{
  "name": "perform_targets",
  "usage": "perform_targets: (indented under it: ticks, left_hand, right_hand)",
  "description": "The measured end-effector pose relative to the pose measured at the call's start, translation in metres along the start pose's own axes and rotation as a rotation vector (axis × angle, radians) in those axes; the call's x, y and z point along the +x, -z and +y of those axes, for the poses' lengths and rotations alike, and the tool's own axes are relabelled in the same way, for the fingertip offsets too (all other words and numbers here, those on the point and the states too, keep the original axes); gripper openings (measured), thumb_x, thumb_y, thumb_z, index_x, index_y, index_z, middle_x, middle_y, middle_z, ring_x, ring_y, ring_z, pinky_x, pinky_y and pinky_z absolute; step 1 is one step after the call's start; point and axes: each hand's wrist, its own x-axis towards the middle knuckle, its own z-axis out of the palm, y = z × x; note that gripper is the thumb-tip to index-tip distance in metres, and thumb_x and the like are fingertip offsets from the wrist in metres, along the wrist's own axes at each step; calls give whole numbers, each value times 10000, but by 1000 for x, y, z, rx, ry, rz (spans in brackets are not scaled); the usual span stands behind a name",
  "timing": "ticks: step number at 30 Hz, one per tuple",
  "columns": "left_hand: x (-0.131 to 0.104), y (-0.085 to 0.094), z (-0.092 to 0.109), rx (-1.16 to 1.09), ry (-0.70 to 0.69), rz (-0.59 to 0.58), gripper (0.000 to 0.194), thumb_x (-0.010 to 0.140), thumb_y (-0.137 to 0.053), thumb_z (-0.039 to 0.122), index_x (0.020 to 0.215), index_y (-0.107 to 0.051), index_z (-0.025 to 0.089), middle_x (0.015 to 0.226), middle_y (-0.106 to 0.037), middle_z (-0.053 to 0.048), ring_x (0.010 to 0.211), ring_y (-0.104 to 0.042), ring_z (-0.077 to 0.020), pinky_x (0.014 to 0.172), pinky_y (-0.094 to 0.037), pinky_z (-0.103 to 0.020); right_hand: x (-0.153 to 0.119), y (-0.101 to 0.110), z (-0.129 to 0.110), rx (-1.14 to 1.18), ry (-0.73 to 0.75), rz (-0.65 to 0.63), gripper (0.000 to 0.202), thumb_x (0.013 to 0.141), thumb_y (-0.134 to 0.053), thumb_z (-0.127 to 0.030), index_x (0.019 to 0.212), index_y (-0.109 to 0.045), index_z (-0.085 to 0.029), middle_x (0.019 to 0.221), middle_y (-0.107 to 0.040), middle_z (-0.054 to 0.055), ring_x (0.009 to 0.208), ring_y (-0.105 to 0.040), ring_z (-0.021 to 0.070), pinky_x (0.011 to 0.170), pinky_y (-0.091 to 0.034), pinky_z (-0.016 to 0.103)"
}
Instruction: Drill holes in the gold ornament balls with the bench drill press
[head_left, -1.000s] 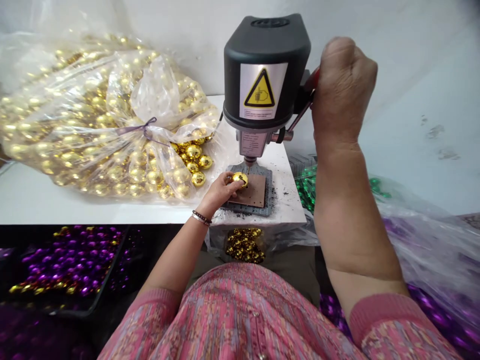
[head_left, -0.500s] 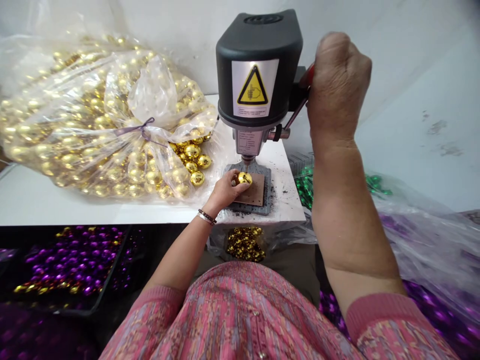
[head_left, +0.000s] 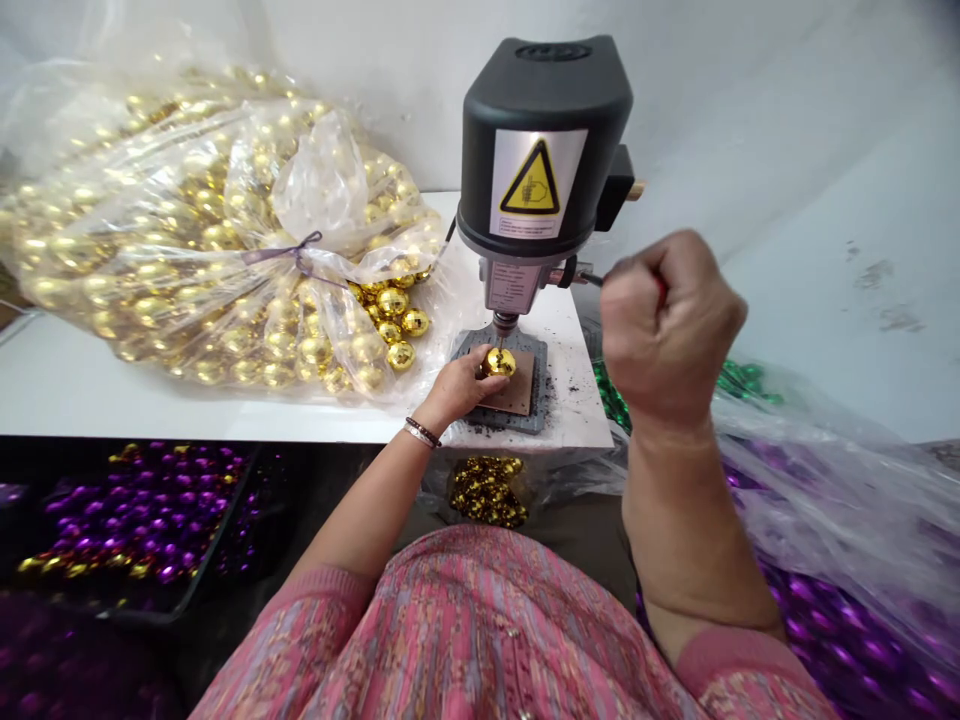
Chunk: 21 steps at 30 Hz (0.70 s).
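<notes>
A shiny gold ball [head_left: 501,362] rests on the brown board [head_left: 519,396] over the grey base of a small drill press [head_left: 544,140]. My left hand [head_left: 466,385] pinches the ball from its left side. Just above the ball, the chuck [head_left: 505,322] is lowered and the thin bit meets the ball's top. My right hand [head_left: 671,325] is a fist round the press's feed lever [head_left: 591,278], to the right of the machine. A bit of red knob shows between its fingers.
A tied clear bag of gold balls [head_left: 187,250] covers the table's left side, with loose balls by its edge. Below the table are gold pieces [head_left: 487,490] and purple ones [head_left: 150,510]. Bagged green and purple pieces lie at the right.
My right hand has come down with the lever, and the chuck is lower over the ball. My left hand still holds the ball. The whole view has shifted slightly.
</notes>
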Motion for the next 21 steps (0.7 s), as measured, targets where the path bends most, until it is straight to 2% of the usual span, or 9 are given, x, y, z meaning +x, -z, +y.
perform_targets:
  ticks: [4,8,17,21]
  left_hand:
    - [0,-1,-1,-8,0,10,569,805,-720,371,1339,-611,206,1031,-740,-57,876,-666,-195,768,-501,-272]
    - [-1,0,1,4,15,24,561,806,-725,354,1334,-616,200,1055,-743,-63,901,-669,-206,838,-500,-303]
    - [-3,-1,-1,-15,-34,6,487,841,-676,353,1299,-624,196,1003,-731,-43,862,-653,-194,785,-486,-285]
    - [-4,0,0,-26,-24,8,475,840,-678,353,1284,-624,194,1013,-730,-44,884,-652,-195,794,-486,-285]
  right_hand:
    - [-38,-2,14,-66,127,-2,126,861,-464,-198,763,-539,-228,692,-574,-10,637,-503,129,637,-391,304]
    - [-51,-10,26,-83,218,-19,196,875,-429,-179,816,-606,-242,748,-662,9,707,-583,171,676,-439,344]
    - [-65,-19,38,-92,251,53,207,890,-425,-208,878,-629,-242,753,-650,18,708,-596,165,689,-467,333]
    - [-69,-25,45,-19,283,88,196,872,-437,-179,919,-614,-248,777,-636,20,740,-582,166,709,-462,326]
